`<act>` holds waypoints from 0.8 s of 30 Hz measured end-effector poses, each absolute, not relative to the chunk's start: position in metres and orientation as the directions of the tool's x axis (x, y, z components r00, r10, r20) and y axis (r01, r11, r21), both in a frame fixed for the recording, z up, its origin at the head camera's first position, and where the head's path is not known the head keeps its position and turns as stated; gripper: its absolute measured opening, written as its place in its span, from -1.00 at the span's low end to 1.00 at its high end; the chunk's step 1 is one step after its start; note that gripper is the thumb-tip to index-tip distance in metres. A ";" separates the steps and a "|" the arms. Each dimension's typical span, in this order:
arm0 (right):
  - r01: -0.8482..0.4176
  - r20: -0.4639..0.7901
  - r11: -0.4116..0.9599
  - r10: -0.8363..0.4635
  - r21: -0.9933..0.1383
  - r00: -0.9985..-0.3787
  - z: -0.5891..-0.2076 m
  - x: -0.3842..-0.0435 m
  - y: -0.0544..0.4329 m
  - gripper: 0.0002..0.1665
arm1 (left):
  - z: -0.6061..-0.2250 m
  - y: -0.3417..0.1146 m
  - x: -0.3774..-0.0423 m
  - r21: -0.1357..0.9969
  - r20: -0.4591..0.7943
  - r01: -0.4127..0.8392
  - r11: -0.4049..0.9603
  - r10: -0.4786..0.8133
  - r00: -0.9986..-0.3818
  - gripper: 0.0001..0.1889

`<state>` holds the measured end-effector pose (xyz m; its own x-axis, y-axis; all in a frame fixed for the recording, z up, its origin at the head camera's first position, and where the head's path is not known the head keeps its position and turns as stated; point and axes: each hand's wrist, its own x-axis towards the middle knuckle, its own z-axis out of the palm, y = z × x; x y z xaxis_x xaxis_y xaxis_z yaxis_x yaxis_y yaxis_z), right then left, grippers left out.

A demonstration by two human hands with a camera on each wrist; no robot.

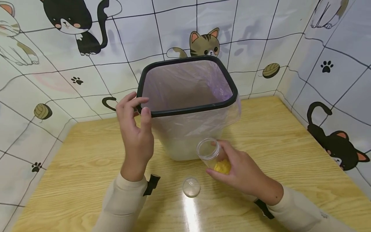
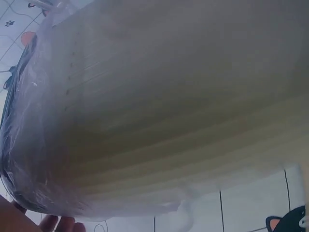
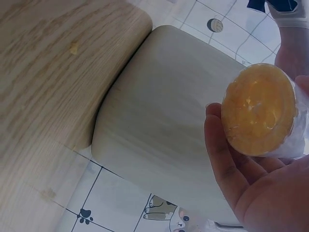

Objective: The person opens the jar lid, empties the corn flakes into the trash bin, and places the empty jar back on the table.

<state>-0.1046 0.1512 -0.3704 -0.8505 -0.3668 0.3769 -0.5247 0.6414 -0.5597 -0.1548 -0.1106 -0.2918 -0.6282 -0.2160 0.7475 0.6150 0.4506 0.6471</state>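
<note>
A trash bin (image 1: 188, 138) with a black rim and a thin purplish liner (image 1: 218, 85) stands upright on the table. At the rim's near-left corner, my left hand (image 1: 134, 132) holds on with thumb and index finger; its other fingers are partly hidden. My right hand (image 1: 240, 167) grips a clear plastic jar (image 1: 208, 149), tilted with its uncovered mouth towards the bin's front wall. Yellow material (image 1: 222, 167) lies at the jar's bottom, seen through the base in the right wrist view. A round clear lid (image 1: 191, 187) lies flat on the table between my forearms.
The wood-grain table (image 1: 87, 177) is bounded behind and on both sides by white cat-print sheeting (image 1: 130, 35). The bin stands near the back sheeting. Black straps show at both sleeves, one being the left wrist strap (image 1: 151, 184).
</note>
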 end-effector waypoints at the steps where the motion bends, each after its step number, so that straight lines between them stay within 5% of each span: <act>1: -0.522 0.372 0.640 -0.368 -0.564 -0.852 -0.370 -0.105 0.150 -0.13 | -0.292 -0.112 -0.155 0.659 0.736 0.614 0.434 -0.205 -0.645 -0.51; 9: -0.520 0.369 0.649 -0.368 -0.555 -0.854 -0.371 -0.105 0.147 -0.13 | -0.290 -0.118 -0.153 0.738 0.653 0.580 0.346 -0.150 -0.742 -0.52; 24: -0.528 0.365 0.649 -0.382 -0.548 -0.849 -0.374 -0.105 0.147 -0.14 | -0.294 -0.122 -0.160 0.673 0.702 0.622 0.402 -0.080 -0.708 -0.36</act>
